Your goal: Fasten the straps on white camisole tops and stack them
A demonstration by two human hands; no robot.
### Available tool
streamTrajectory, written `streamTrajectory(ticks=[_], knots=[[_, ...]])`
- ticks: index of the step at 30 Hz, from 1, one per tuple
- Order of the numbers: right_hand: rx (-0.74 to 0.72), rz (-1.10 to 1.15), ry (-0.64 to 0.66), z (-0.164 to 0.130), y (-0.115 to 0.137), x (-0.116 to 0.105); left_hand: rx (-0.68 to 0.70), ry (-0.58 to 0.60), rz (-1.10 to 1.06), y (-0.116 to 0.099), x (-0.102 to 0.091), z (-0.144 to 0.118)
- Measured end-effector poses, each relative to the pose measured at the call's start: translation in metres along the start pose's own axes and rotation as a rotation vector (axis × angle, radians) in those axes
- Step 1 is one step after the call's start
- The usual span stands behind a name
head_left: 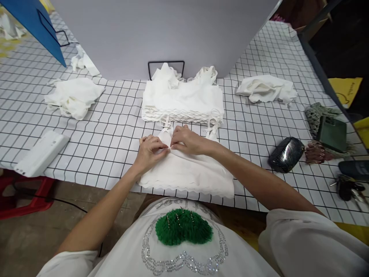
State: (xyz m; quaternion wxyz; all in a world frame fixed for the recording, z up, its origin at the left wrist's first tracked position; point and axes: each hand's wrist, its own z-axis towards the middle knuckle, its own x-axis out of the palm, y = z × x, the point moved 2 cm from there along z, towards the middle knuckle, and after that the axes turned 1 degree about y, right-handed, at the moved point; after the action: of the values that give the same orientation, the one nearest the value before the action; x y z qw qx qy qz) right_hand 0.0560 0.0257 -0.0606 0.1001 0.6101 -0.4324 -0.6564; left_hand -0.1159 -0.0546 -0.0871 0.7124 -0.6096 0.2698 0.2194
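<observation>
White garment lies flat at the near edge of the bench, directly in front of you, its scalloped hem toward your body. Your left hand and right hand meet at the garment's top edge, fingertips almost touching each other. The fingers of both hands are closed, pinching the white fabric at that edge between thumb and fingertips. Just beyond your hands sits a stack of folded white garments, their scalloped edges layered and facing you, with thin straps hanging down toward the piece you hold. A loose white heap lies to the left and another loose white pile to the right, both well apart from your hands. A white flat box rests at the left bench edge. A dark glossy pouch and a green phone lie at the right.
</observation>
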Motion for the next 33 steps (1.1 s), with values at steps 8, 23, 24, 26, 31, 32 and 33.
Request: streamTrajectory(ticks=[8, 23, 24, 26, 31, 32, 33], knots=[[0.012, 0.015, 0.041, -0.001, 0.003, -0.008, -0.003, 0.000, -0.015, 0.001, 0.000, 0.000], [-0.026, 0.021, 0.021, 0.003, 0.001, -0.008, -0.035, 0.056, 0.000, -0.001, -0.001, 0.000], [-0.035, 0.013, 0.020, 0.004, 0.001, -0.008, -0.036, 0.061, -0.005, -0.001, 0.000, 0.000], [-0.056, 0.003, 0.009, 0.006, 0.003, -0.005, -0.036, 0.071, -0.016, -0.001, 0.000, 0.000], [-0.076, 0.017, -0.007, 0.013, 0.005, -0.004, -0.056, 0.089, -0.033, -0.001, -0.001, 0.001], [-0.068, 0.023, 0.018, 0.014, 0.004, -0.007, -0.058, 0.100, -0.038, -0.001, -0.002, 0.001], [-0.060, 0.022, 0.052, 0.014, 0.003, -0.012, -0.059, 0.113, -0.042, -0.002, -0.002, 0.001]])
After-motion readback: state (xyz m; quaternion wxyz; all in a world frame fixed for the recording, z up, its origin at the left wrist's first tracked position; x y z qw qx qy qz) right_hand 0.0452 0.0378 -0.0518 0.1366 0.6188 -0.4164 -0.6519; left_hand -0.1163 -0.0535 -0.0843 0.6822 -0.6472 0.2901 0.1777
